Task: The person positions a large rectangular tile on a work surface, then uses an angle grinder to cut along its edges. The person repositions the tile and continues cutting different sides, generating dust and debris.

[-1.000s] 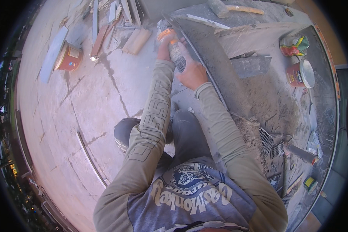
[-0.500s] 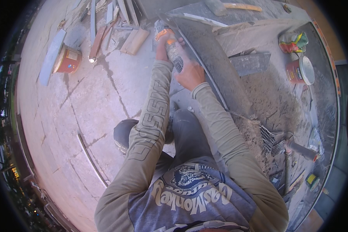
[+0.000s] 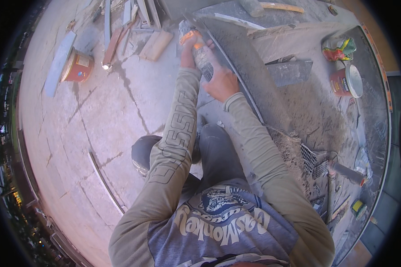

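Observation:
Both of my hands are closed on a dusty grey-and-orange handheld power grinder (image 3: 203, 60). Its head points away from me, against the long dark edge of a stone slab (image 3: 233, 53), in a light haze of dust. My left hand (image 3: 187, 54) grips the tool up near the orange head. My right hand (image 3: 223, 82) is wrapped round the rear of the body. Whether the disc touches the slab I cannot tell. My knees are bent below, on the cracked pale floor (image 3: 98, 115).
Offcut boards (image 3: 156, 44) lie at the top left, near a red bucket (image 3: 78, 66) with a plank (image 3: 57, 66) against it. A mallet (image 3: 280, 9), bag (image 3: 338, 49), second bucket (image 3: 341, 84), roller tube (image 3: 347, 172) and mesh pieces (image 3: 309, 158) lie along the right.
The grinder and both my hands have stayed in nearly the same place, with only slight shifts back and forth along the slab's edge. Both hands keep their grip.

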A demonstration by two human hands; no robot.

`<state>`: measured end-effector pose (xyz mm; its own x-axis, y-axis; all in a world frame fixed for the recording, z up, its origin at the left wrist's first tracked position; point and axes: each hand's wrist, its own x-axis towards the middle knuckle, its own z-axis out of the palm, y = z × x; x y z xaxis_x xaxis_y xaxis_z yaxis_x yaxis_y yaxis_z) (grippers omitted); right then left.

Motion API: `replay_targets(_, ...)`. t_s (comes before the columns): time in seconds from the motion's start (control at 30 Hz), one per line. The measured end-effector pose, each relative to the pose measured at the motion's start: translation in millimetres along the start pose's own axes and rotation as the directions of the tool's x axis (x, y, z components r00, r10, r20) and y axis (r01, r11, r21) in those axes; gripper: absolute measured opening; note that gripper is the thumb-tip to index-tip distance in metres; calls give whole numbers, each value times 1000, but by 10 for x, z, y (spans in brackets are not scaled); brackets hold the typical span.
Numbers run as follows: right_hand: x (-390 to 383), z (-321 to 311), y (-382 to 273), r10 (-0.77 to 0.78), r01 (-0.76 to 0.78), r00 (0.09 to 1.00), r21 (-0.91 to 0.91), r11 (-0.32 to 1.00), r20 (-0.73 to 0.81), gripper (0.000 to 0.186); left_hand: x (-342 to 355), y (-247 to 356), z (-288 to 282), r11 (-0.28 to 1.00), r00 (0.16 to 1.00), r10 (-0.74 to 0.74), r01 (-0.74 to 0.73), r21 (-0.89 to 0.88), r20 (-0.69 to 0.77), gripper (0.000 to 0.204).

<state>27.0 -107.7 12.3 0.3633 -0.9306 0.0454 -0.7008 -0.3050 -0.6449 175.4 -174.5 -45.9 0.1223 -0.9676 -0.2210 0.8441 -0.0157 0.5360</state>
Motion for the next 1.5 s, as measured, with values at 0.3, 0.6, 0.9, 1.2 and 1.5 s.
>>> replay_targets(0.3,-46,-81,-50,52,-52,997,7,999,62,102,-67,-56,8,1000,999,15,-14,9,-31,56)
replay_targets(0.6,-139,-79,-19,28,-29,999,21,999,33,102,-143,-115,1,1000,1000,8,-9,-24,-21,56)
replay_targets(0.9,-156,-146,-49,60,-63,993,23,998,102,100,-170,-133,24,999,1000,19,-20,-37,-17,57)
replay_targets(1.2,-173,-189,-119,86,-86,989,-8,996,120,101,-164,-142,-27,999,1000,4,-4,-38,-16,57)
replay_targets(1.5,-228,-194,-82,74,-74,992,-5,997,105,102,-268,-155,61,999,999,-7,5,-40,-39,58)
